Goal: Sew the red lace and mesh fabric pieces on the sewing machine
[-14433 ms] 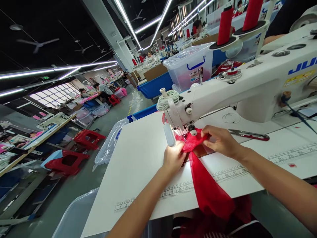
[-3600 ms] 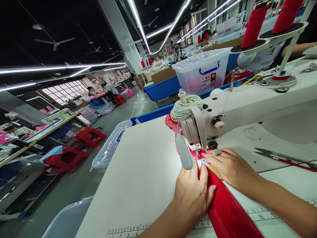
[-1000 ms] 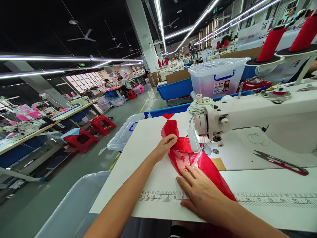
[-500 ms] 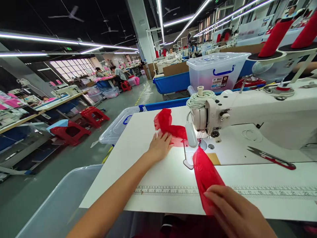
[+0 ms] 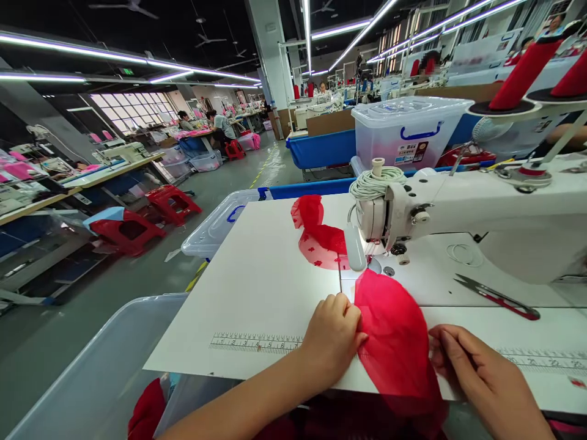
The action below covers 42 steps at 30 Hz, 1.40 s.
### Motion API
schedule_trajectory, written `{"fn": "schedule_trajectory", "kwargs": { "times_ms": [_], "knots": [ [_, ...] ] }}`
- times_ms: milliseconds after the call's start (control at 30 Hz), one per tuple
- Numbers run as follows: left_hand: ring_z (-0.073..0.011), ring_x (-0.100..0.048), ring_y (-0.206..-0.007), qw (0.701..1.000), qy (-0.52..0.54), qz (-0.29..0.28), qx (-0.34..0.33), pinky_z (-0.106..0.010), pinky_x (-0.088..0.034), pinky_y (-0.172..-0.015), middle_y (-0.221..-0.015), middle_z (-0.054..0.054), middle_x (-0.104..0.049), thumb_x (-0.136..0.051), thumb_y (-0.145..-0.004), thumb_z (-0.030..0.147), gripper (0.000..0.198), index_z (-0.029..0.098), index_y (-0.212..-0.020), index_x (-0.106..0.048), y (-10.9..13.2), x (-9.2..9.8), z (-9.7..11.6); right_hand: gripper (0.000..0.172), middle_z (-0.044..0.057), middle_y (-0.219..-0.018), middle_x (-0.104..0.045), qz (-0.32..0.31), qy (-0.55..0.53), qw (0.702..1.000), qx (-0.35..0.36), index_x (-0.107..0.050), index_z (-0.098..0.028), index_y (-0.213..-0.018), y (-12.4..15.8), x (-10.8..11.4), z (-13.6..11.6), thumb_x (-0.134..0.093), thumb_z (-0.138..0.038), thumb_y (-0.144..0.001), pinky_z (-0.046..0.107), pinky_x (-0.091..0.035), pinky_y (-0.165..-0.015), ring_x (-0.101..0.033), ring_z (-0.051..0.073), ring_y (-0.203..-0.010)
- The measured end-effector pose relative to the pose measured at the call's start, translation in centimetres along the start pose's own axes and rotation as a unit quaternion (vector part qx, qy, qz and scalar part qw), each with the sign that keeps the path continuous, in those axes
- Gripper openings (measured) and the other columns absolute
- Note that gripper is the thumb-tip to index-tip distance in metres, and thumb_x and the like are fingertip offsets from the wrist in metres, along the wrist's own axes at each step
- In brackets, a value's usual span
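A piece of sheer red fabric (image 5: 393, 333) lies spread at the near edge of the white sewing table (image 5: 270, 275). My left hand (image 5: 332, 336) is closed, pinching its left edge. My right hand (image 5: 477, 373) grips its right edge, fingers curled. Beyond the needle, a sewn strip of red fabric (image 5: 318, 235) lies behind the white sewing machine (image 5: 458, 211). The machine's lamp (image 5: 354, 247) lights the needle plate.
Red-handled thread snips (image 5: 498, 297) lie on the table to the right. A clear plastic bin (image 5: 82, 379) sits at my lower left, another (image 5: 220, 223) beyond the table. Red thread cones (image 5: 523, 73) stand above the machine. Red stools (image 5: 132, 226) and other workers lie across the aisle.
My left hand left the sewn strip behind the needle and came back to the near fabric. Both hands now hold a red piece spread at the table's front edge.
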<state>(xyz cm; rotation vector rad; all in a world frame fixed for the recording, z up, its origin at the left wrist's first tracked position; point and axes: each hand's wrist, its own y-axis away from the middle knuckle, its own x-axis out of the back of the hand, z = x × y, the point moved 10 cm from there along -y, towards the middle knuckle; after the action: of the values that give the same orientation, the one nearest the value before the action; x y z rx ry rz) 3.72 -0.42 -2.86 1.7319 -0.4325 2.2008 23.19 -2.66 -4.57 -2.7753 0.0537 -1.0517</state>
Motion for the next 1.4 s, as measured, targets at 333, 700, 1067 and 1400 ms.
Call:
{"fn": "schedule_trajectory", "kwargs": {
  "times_ms": [333, 700, 1067, 1400],
  "knots": [
    [-0.0251, -0.057, -0.094, 0.939, 0.341, -0.039, -0.010, -0.040, -0.046, -0.084, -0.109, -0.014, -0.061, -0.040, -0.095, 0.025, 0.032, 0.015, -0.120, -0.058, 0.7, 0.0, 4.7, 0.035, 0.007, -0.099, -0.072, 0.070, 0.026, 0.997, 0.013, -0.064, -0.024, -0.101, -1.1, -0.8, -3.3, -0.044, -0.050, -0.090, 0.035, -0.057, -0.070, -0.069, 0.023, -0.081],
    [-0.0188, -0.066, -0.083, 0.430, 0.874, -0.075, 0.216, -0.031, -0.052, -0.078, -0.089, -0.012, -0.066, -0.064, -0.085, 0.034, 0.027, 0.009, -0.094, -0.063, 0.4, -4.4, 4.0, 0.032, 0.006, -0.110, -0.072, 0.041, -0.177, 0.983, 0.006, -0.065, -0.026, -0.114, 0.9, 0.3, -2.8, -0.053, -0.047, -0.092, 0.028, -0.060, -0.074, -0.070, 0.023, -0.094],
    [-0.0215, -0.070, -0.083, 0.518, 0.823, -0.121, 0.197, -0.029, -0.055, -0.066, -0.098, -0.011, -0.068, -0.061, -0.085, 0.026, 0.035, 0.016, -0.116, -0.050, 2.1, -2.1, 3.1, 0.047, 0.009, -0.090, -0.074, -0.136, -0.415, 0.884, -0.168, -0.067, -0.018, -0.105, -3.8, -5.5, -2.9, -0.056, -0.059, -0.085, 0.036, -0.056, -0.064, -0.069, 0.025, -0.075],
    [-0.0159, -0.060, -0.044, 0.788, 0.541, -0.200, 0.215, -0.025, -0.049, -0.045, -0.052, -0.001, -0.057, -0.048, -0.091, 0.041, 0.027, 0.018, -0.077, -0.046, 1.1, -4.5, -1.0, 0.032, 0.000, -0.059, -0.064, -0.058, 0.030, 0.998, -0.025, -0.056, -0.025, -0.070, -5.2, -1.7, -1.3, -0.045, -0.054, -0.081, 0.030, -0.042, -0.052, -0.057, 0.021, -0.054]
  ]
}}
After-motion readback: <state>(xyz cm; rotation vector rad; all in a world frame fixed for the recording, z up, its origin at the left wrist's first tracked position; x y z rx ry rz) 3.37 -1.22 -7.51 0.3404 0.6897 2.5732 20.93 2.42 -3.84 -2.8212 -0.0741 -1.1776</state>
